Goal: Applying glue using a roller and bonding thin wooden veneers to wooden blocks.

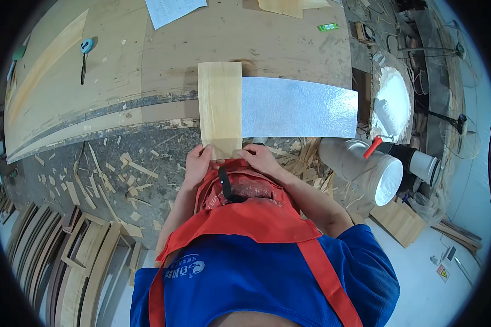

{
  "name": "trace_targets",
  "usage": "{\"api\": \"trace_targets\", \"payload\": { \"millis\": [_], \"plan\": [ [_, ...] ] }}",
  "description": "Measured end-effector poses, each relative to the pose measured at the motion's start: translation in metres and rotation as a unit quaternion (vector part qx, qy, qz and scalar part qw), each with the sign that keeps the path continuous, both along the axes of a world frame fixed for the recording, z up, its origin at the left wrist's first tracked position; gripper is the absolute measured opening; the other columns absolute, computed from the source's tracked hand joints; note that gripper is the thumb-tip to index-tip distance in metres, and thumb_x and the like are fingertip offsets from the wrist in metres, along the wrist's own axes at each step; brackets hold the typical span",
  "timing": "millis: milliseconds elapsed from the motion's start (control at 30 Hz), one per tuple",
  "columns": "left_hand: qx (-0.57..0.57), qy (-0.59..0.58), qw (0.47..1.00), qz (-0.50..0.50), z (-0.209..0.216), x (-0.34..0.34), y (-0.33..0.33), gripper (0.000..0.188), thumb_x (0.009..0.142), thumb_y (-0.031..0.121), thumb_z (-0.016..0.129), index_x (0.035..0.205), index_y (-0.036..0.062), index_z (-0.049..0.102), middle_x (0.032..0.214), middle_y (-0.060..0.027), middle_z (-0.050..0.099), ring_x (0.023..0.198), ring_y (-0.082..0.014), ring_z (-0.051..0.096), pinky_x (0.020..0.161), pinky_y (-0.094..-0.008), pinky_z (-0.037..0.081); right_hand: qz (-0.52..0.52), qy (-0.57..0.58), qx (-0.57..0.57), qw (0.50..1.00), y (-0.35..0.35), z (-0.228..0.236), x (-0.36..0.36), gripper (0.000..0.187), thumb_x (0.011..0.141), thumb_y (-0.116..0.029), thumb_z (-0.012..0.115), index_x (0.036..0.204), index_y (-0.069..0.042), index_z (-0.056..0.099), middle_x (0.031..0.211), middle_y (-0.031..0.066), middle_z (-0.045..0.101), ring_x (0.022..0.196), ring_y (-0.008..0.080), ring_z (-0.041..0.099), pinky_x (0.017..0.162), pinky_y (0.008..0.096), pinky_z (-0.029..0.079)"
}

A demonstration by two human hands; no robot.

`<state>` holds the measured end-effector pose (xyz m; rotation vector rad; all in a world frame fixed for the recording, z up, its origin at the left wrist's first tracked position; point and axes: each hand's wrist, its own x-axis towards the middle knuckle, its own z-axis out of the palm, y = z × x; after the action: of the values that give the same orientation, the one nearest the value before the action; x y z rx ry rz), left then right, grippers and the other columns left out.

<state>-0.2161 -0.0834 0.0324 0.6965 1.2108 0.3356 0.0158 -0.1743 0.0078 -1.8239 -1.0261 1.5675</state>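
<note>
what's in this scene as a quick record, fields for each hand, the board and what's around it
left hand: holding the board's near left corner
right hand: holding its near right corner
board: pale wood, lying across the bench edge, near end overhanging
right of board: shiny grey sheet; whether it runs underneath can't be told
far side: paper
floor: wood scraps

Paper sheet point(174, 11) and 2 pale wood pieces point(282, 6) cut off by the upper edge.
The paper's print is too small to read; a wooden board point(220, 98) hides whether the shiny pale-blue panel point(300, 106) continues beneath.
</note>
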Motion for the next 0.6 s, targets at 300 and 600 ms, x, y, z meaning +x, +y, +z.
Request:
{"api": "trace_targets", "payload": {
  "millis": [300, 600],
  "plan": [
    [0.079, 0.065, 0.995, -0.015, -0.027, -0.012, -0.007, 0.030, 0.109, 0.023, 0.059, 0.114, -0.0033, 0.074, 0.099, -0.0058, 0.077, 0.087, -0.0103, 0.070, 0.078, -0.0281, 0.056, 0.191, -0.218, 0.054, 0.956, 0.021, 0.068, 0.008, 0.029, 0.102, -0.025, 0.067, 0.109, 0.002, 0.073, 0.090, 0.0177, 0.073, 0.084, 0.0344, 0.072, 0.077, 0.0430, 0.057],
    [0.066, 0.040, 0.997, 0.005, -0.028, -0.009, -0.006, 0.029, 0.107, 0.022, 0.063, 0.113, -0.0033, 0.075, 0.097, -0.0027, 0.076, 0.088, -0.0077, 0.064, 0.082, -0.0269, 0.053, 0.242, -0.369, 0.321, 0.838, 0.102, 0.050, -0.023, 0.052, 0.099, -0.021, 0.063, 0.142, 0.008, 0.054, 0.156, 0.0266, 0.044, 0.150, 0.0428, 0.039, 0.123, 0.0510, 0.035]
  ]
}}
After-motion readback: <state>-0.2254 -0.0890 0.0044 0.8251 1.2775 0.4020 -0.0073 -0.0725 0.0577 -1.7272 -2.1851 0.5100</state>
